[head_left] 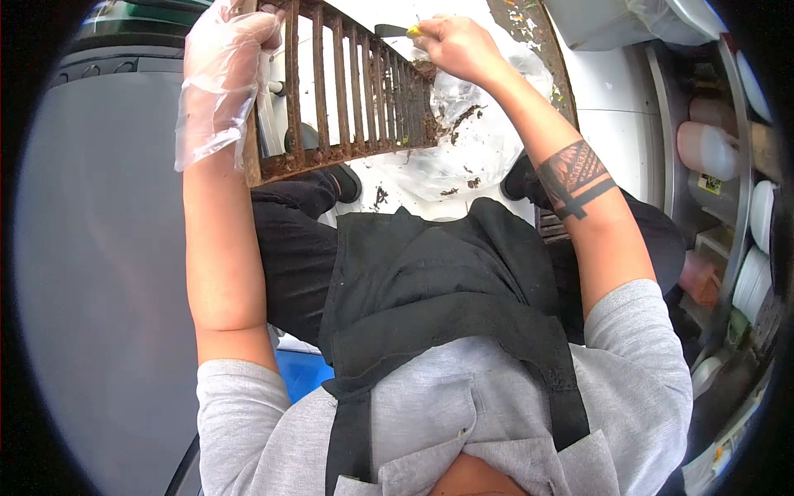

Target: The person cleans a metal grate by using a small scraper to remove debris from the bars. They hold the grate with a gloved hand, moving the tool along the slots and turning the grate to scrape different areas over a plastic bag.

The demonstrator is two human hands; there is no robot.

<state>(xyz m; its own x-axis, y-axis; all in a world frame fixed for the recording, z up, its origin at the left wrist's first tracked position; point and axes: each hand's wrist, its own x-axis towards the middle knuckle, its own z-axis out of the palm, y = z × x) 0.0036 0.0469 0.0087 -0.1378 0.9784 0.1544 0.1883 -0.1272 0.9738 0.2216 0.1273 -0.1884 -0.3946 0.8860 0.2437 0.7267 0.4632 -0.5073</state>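
Observation:
My left hand, in a clear plastic glove, is closed around the near end of a rusty metal drain grate. The grate stands tilted on its long side, with brown grime along its bars. My bare right hand is closed on a flat-bladed tool, dark with a yellow part by the fingers, held close to the grate's upper edge. Most of its handle is hidden in my fist. Below the far end of the grate lies a clear plastic bag with dark wet scraps on it.
An open floor channel with bits of debris runs past the bag. Shelving with containers and stacked plates stands to the right. A large grey panel fills the left side. Dark scraps lie on the white floor between my feet.

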